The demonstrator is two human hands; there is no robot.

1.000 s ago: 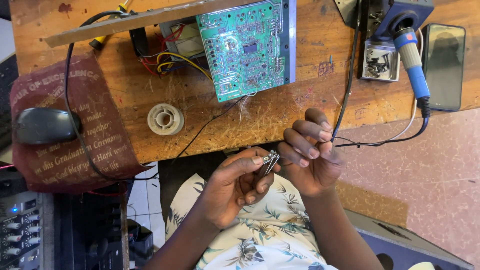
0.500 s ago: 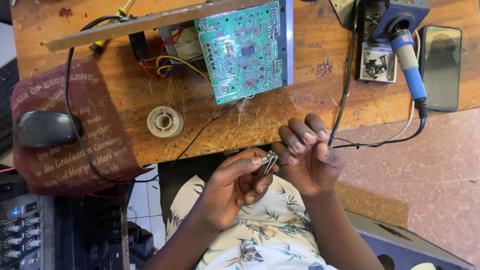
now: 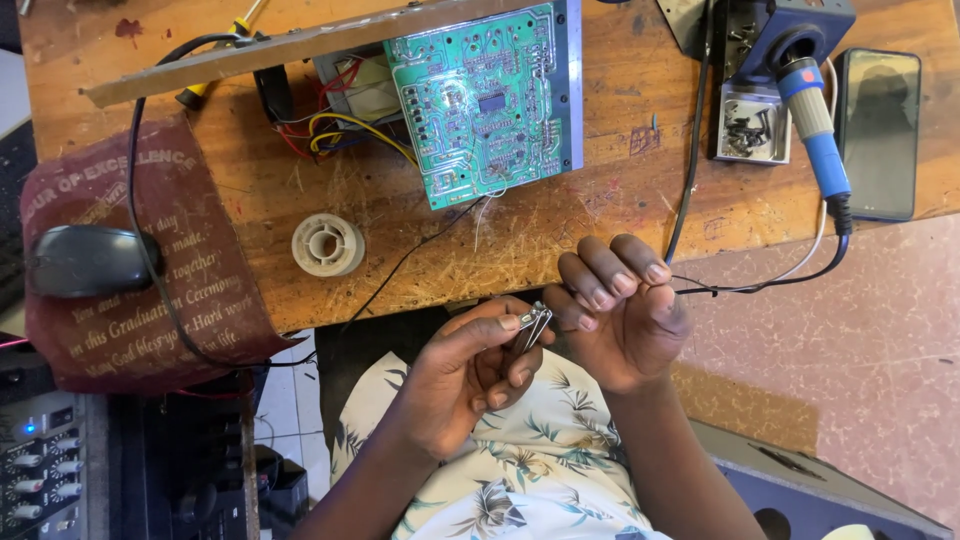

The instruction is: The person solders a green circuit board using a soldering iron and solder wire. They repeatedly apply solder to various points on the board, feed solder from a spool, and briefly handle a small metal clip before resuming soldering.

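My left hand (image 3: 465,375) pinches a small metal nail clipper (image 3: 535,325) between thumb and forefinger, just below the near edge of the wooden table (image 3: 500,240). My right hand (image 3: 625,315) is beside it with its fingers curled in and the nails facing up. Its lowest finger rests at the clipper's jaws. Both hands hover over my lap, above a floral-print shirt (image 3: 520,470).
On the table lie a green circuit board (image 3: 485,100) with coloured wires, a white plastic spool (image 3: 328,244), a blue-handled soldering iron (image 3: 815,125) in its stand, a dark phone (image 3: 880,130), and a black mouse (image 3: 90,260) on a maroon cloth (image 3: 150,290). Black cables trail over the edge.
My right hand's fingers have curled tighter and shifted slightly left toward the clipper. My left hand keeps its hold on the clipper.
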